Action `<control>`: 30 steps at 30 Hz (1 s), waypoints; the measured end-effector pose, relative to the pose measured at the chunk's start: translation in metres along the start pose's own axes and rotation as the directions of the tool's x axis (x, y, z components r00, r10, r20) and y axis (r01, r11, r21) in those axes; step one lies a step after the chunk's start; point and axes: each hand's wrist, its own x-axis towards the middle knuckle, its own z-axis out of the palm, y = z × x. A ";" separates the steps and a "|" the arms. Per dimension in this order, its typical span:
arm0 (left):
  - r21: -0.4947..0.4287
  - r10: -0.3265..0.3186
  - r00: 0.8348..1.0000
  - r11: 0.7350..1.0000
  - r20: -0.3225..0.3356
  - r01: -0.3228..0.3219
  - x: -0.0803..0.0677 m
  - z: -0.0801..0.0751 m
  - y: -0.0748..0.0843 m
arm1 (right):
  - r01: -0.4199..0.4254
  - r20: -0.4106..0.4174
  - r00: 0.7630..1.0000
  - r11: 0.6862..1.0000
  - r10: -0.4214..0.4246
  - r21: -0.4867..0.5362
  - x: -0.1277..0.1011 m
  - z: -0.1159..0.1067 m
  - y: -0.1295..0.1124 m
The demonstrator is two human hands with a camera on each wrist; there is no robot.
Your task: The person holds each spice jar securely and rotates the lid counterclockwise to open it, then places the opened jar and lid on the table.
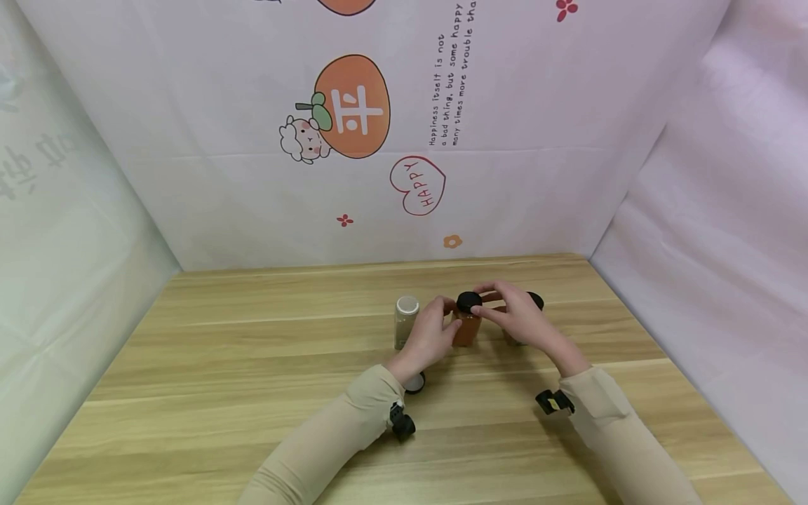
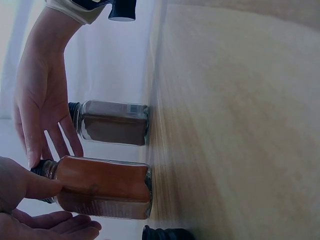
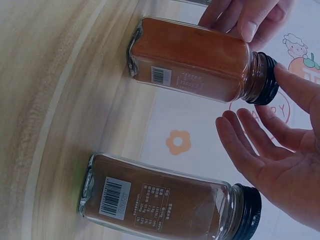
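Note:
A square glass spice jar of orange-red powder [image 1: 466,331] stands upright on the table with its black lid [image 1: 469,301] on. My left hand [image 1: 431,335] grips the jar's upper part, thumb on one side and fingers behind, as the right wrist view also shows. With thumb and a finger, my right hand [image 1: 522,315] pinches the black lid from the right; its other fingers spread beside the jar. A second jar of brown powder [image 3: 160,197], black-lidded, stands just right of it, partly behind my right hand in the head view.
Left of my left hand stands a jar with a white top [image 1: 407,306] and no black lid. A loose black lid [image 1: 414,383] lies with its pale inside up, partly under my left wrist. White printed cloth [image 1: 252,210] walls the wooden table [image 1: 252,351] at back and sides.

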 end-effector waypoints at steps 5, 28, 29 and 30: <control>-0.004 -0.009 1.000 1.000 0.005 0.009 -0.001 -0.001 0.001 | 0.022 0.016 1.000 1.000 -0.022 0.002 0.000 -0.001 0.001; 0.000 -0.004 1.000 1.000 0.019 0.004 0.000 -0.001 0.000 | 0.072 0.110 0.992 0.997 -0.069 -0.025 -0.001 -0.007 0.000; -0.002 -0.002 1.000 1.000 0.018 0.002 0.000 -0.001 0.000 | 0.070 0.110 0.992 0.997 -0.067 -0.024 -0.001 -0.007 -0.001; -0.003 0.000 1.000 1.000 0.017 0.000 0.000 -0.001 0.000 | 0.069 0.110 0.992 0.997 -0.066 -0.024 -0.001 -0.007 -0.001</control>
